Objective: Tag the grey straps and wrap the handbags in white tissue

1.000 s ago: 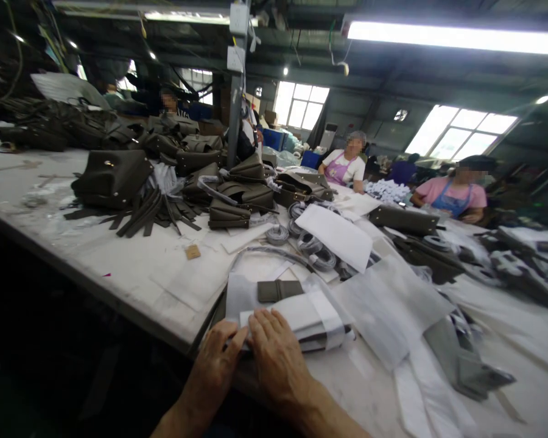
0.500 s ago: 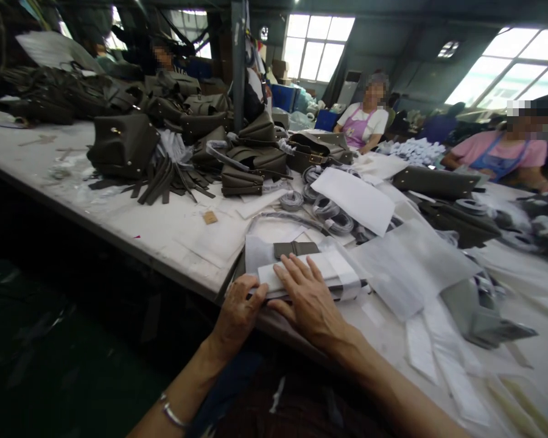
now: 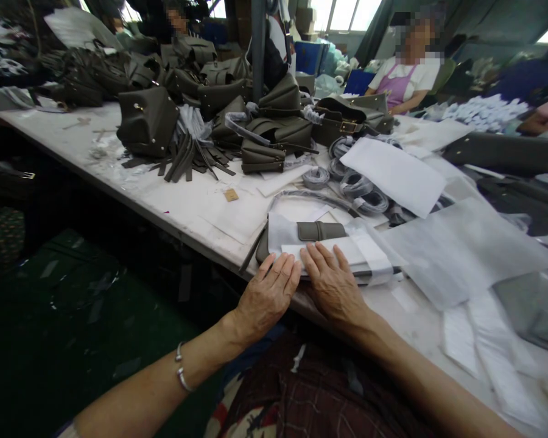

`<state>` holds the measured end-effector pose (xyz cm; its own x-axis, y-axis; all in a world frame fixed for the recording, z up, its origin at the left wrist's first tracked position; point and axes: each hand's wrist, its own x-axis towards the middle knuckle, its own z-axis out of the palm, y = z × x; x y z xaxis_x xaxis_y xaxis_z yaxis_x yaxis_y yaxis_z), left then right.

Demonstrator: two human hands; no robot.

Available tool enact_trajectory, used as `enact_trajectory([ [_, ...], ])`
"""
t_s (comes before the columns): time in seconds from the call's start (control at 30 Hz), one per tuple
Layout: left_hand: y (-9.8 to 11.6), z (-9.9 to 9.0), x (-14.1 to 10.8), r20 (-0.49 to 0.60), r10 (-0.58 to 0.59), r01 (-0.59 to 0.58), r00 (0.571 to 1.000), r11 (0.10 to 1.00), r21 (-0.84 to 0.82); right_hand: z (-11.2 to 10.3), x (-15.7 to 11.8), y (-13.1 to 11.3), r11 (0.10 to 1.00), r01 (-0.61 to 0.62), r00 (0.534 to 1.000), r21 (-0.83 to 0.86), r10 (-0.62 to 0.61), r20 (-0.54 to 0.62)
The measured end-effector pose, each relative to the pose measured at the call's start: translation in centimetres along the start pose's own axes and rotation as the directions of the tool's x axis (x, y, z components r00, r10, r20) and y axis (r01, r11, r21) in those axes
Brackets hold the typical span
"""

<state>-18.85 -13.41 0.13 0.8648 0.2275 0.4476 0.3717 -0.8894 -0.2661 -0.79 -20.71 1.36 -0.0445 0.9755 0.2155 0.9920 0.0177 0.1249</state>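
Note:
A dark grey-green bag (image 3: 262, 246) lies at the table's front edge, partly covered with white sheet and foam. Its tab (image 3: 320, 230) shows above my fingers. My left hand (image 3: 269, 292) lies with outstretched fingers on the near left part of the white wrapping (image 3: 281, 230). Beside it, my right hand (image 3: 332, 281) rests flat on the folded white piece (image 3: 358, 248), fingers extended. The two hands nearly touch at the fingertips. A wrapped strap (image 3: 301, 194) curves behind the bag.
Dark bags (image 3: 147, 121) and loose straps (image 3: 187, 159) crowd the table (image 3: 164, 198). Coiled wrapped straps (image 3: 363, 191) and white sheets (image 3: 395, 173) lie behind and to the right. Beyond the table sits a person in a purple apron (image 3: 396, 85); another person's pink sleeve shows far right.
My left hand has gone from curled fingers at the bag's edge to lying flat on the wrapping, nearer my right hand. The view has tilted downward and shifted left.

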Motion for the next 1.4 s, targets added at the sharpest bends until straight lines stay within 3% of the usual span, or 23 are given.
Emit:
enact_trajectory([
  [0.23,0.2,0.5,0.9,0.094,0.064,-0.076,0.993,0.989,0.129,-0.1,0.2,0.1,1.0,0.0,1.0,0.021,0.0,0.014],
  [0.47,0.5,-0.3,1.5,0.176,0.1,-0.14,0.979,0.962,0.234,-0.2,0.1,0.5,0.999,0.041,0.999,0.029,-0.042,0.008],
  [0.73,-0.4,-1.0,2.5,0.187,0.074,-0.104,0.98,0.981,0.16,-0.4,-0.9,-0.1,0.997,0.021,0.994,0.074,-0.013,-0.106],
  [1.0,-2.3,-1.8,4.1,0.079,0.125,-0.134,0.989,0.984,0.121,0.2,-0.3,-0.2,0.997,-0.003,0.958,0.081,0.026,-0.286],
  [1.2,-2.7,-1.5,3.9,-0.007,0.091,-0.091,0.996,0.995,0.045,-1.8,1.6,1.6,0.997,0.082,0.962,0.013,-0.076,-0.263],
  [1.4,-3.2,0.2,3.8,-0.244,0.116,-0.072,0.963,0.981,0.181,-3.1,2.6,1.2,0.994,0.108,0.973,0.005,-0.105,-0.205],
])
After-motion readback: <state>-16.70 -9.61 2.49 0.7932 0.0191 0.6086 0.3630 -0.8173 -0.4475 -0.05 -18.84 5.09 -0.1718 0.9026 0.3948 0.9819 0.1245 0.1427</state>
